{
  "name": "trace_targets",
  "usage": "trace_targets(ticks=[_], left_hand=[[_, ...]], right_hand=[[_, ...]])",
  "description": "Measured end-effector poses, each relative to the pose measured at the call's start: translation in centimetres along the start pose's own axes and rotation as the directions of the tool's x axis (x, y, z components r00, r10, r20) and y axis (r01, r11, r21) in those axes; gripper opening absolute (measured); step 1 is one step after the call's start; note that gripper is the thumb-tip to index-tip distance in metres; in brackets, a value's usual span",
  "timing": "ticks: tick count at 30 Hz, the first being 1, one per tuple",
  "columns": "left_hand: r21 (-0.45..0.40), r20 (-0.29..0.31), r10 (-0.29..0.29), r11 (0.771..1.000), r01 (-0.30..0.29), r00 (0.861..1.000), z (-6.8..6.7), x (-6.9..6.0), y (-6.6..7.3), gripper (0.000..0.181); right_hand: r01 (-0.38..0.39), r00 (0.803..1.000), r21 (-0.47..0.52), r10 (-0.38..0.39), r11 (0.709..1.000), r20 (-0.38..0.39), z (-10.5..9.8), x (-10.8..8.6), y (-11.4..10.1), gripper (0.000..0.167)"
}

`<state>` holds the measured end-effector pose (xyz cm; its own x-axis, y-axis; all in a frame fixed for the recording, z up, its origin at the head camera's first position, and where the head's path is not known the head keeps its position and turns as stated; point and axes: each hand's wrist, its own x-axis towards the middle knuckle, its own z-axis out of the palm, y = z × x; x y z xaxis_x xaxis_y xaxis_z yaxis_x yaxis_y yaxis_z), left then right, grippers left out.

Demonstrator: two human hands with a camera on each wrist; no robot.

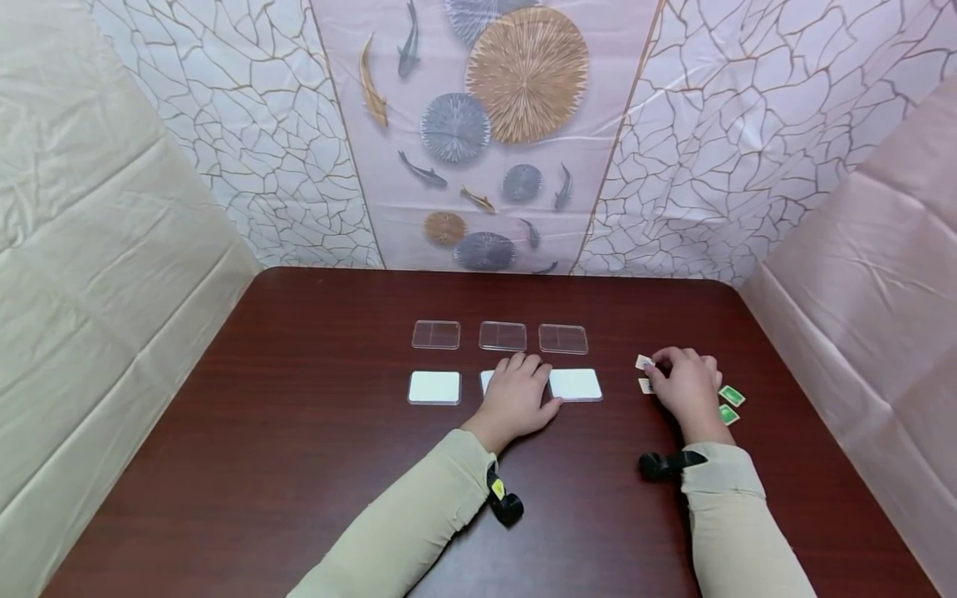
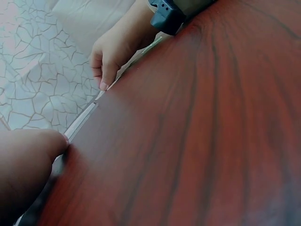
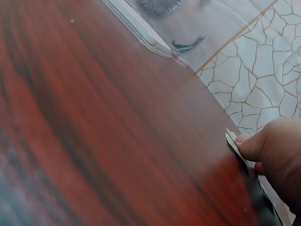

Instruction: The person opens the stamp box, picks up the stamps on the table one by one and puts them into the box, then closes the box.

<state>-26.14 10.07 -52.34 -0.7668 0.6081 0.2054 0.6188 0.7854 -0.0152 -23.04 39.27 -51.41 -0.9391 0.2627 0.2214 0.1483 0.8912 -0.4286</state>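
Observation:
My left hand [image 1: 516, 394] lies over the middle white-filled clear case [image 1: 486, 380], covering most of it, with its fingers spread toward the far edge. On either side sit a white-filled case [image 1: 434, 388] and another white-filled case [image 1: 575, 384]. At the right, thumb and fingertips of my right hand [image 1: 684, 386] pinch a small pale stamp-like paper [image 1: 643, 362]. In the right wrist view, the pinched paper [image 3: 231, 136] is tilted up at one edge. A second pale paper [image 1: 645, 386] lies just nearer, partly under the hand.
Three clear lids [image 1: 436, 335] stand in a row behind the cases. Two green stamp-like papers [image 1: 731, 395] lie right of my right hand. The brown table [image 1: 299, 432] ends at a patterned cloth backdrop [image 1: 478, 166], with pale cloth at both sides.

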Motion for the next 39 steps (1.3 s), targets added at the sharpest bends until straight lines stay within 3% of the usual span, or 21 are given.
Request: trace_targets(ticks=[4, 9, 14, 19, 24, 33, 39], left_hand=[[-0.014, 0.0, -0.004, 1.0, 0.004, 1.0, -0.1, 0.0, -0.1, 0.06], [-0.032, 0.006, -0.005, 0.999, 0.005, 1.0, 0.0, 0.0, -0.1, 0.06], [-0.051, 0.001, 0.002, 0.999, -0.002, 1.0, 0.1, -0.3, 0.1, 0.059], [-0.064, -0.021, 0.004, 0.998, -0.006, 1.0, 0.0, -0.4, 0.0, 0.056], [-0.075, -0.024, -0.009, 0.997, 0.007, 1.0, -0.1, -0.3, -0.1, 0.055], [-0.109, -0.025, -0.02, 0.994, 0.017, 0.999, 0.1, 0.0, -0.2, 0.055], [-0.111, -0.022, -0.022, 0.994, 0.02, 1.0, 0.0, 0.0, -0.1, 0.056]], right_hand=[[0.013, 0.999, 0.038, -0.011, 0.999, -0.037, 0.0, 0.1, -0.1, 0.018], [0.027, 0.991, 0.103, -0.013, 0.994, -0.135, 0.4, -0.1, -0.1, 0.009], [0.027, 0.981, 0.25, 0.023, 0.968, -0.195, 1.0, -0.7, -0.7, 0.01], [0.032, 0.982, 0.383, 0.042, 0.923, -0.182, 1.8, -1.1, -3.0, 0.012], [0.083, 0.989, 0.442, -0.019, 0.893, -0.147, 2.8, -1.3, -5.5, 0.008], [0.138, 0.989, 0.41, -0.144, 0.901, -0.016, 4.1, -1.8, -8.6, 0.007], [0.126, 0.992, 0.416, -0.122, 0.901, -0.036, 4.1, -2.0, -9.1, 0.007]])
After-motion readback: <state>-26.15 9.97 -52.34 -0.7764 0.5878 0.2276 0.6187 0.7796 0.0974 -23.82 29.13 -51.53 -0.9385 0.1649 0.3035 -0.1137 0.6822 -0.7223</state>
